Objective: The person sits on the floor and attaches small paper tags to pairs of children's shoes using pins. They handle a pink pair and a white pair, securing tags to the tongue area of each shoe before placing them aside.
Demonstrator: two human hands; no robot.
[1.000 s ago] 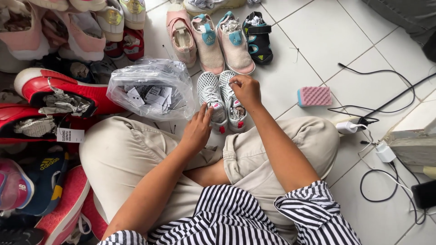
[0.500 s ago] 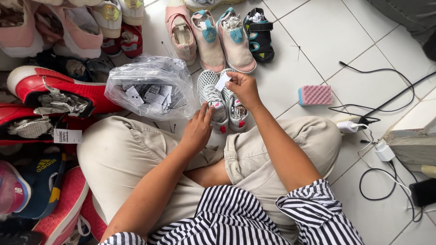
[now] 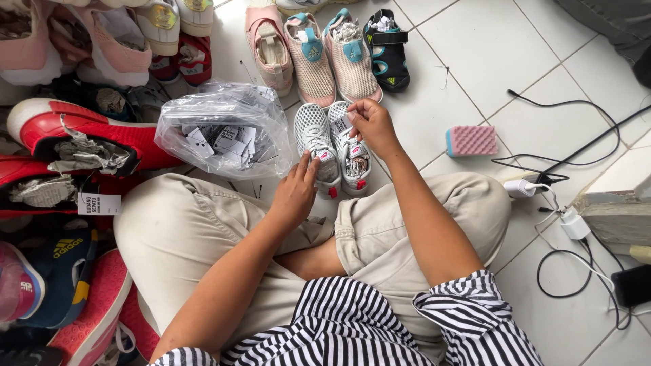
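A person sits cross-legged on the white tiled floor [image 3: 475, 61] with a pair of small grey mesh shoes [image 3: 332, 146] standing side by side just beyond the knees. The left hand [image 3: 295, 193] rests on the near end of the left shoe, fingers laid flat and loose, its grip open around nothing. The right hand [image 3: 371, 125] is over the right shoe, its grip pinched closed on a small white tag [image 3: 341, 124] at the shoe's tongue. Just left of the pair lies a clear plastic bag [image 3: 227, 132] full of paper tags. Farther off stand pink shoes [image 3: 312, 54]; to the right lies a pink sponge [image 3: 472, 141], and red shoes [image 3: 74, 132] crowd the left.
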